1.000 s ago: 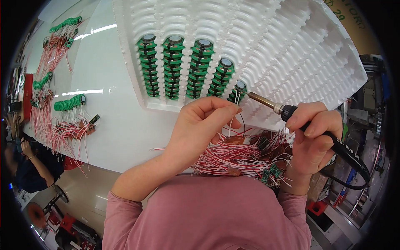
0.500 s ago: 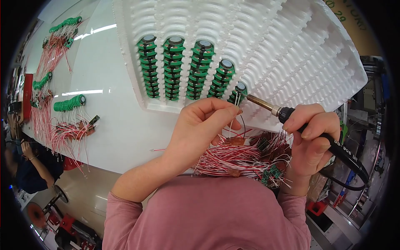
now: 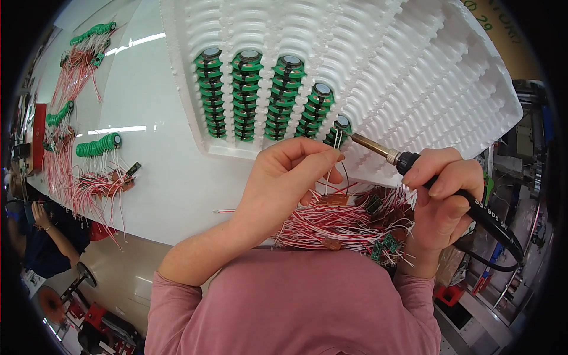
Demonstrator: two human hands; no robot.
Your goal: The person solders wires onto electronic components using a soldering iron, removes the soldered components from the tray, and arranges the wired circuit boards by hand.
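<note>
My right hand (image 3: 445, 192) grips a soldering iron (image 3: 408, 161) by its black handle. The iron's metal barrel points left, and its tip reaches the nearest green ring-shaped part (image 3: 336, 135) at the end of the shortest row. Between thumb and fingertips, my left hand (image 3: 299, 171) pinches thin white wires (image 3: 337, 139), whose upper ends stand at that same part. A dark wire hangs below the fingers. Those parts, green with round grey centres, sit in rows in a white foam tray (image 3: 390, 100). Whether the tip touches a wire is too small to tell.
Below my hands lies a heap of red and white wires (image 3: 322, 228) with small circuit boards (image 3: 386, 245). More green parts (image 3: 99, 146) with trailing wires rest on the white table (image 3: 160, 195) at left. A co-worker's arm (image 3: 56, 236) shows at far left. The iron's cable (image 3: 491, 266) loops at right.
My hands, the soldering iron and the wires hold almost the same position. At far left the co-worker's hand has shifted slightly.
</note>
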